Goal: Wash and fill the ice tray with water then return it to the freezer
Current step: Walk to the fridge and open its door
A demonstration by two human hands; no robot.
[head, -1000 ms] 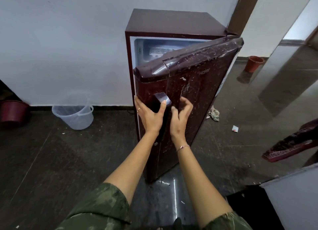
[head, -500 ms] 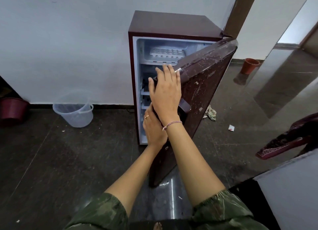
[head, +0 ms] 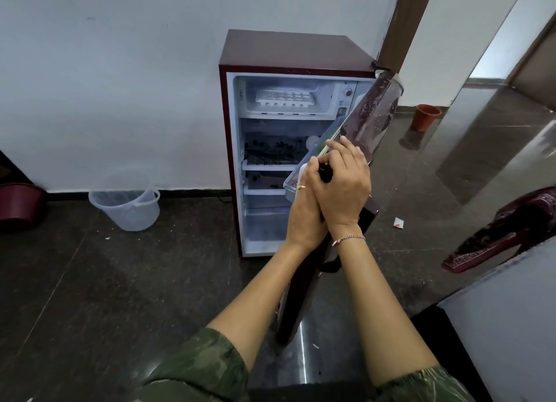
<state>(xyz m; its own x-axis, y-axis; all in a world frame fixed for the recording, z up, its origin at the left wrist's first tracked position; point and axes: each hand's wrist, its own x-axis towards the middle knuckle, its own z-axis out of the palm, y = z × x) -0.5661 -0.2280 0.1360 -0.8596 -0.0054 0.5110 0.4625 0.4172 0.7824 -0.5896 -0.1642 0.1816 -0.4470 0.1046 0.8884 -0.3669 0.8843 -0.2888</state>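
- Head view: maroon fridge (head: 294, 49) stands on the floor (head: 90, 281) against the white wall; its door (head: 376, 116) is swung open to the right, hinged at the right top corner, seen nearly edge-on.
- White tray (head: 284, 98): in the freezer box at the fridge's top; lies flat on the box floor, nearer its left wall than its right; cells face up; no hand touches it.
- L hand (head: 304, 218): at the door's free edge, abt mid-height, by the dark handle; fingers curled round that edge, clamped on the door; ring on one finger.
- R hand (head: 343, 188): laid over the L hand, touching it, back toward the camera; fingers close together & bent over the same edge, gripping the door; thread bracelet on the wrist.
- Clear door shelf (head: 332, 129): on the door's inner face, just above the hands.
- Below the freezer box: two shelves (head: 267, 167) w/ dark floral print behind; white bottom bay.
- Clear bucket (head: 126, 203): on the floor at its wall edge, left of the fridge, apart from it.
- Maroon tub (head: 21, 204): at the floor's left edge, by the wall.
- Terracotta pot (head: 425, 117): on the floor at the far wall, right of the door.
- White scrap (head: 397, 222): on the floor, right of the door.
- Both sleeves green camo, forearms bare.
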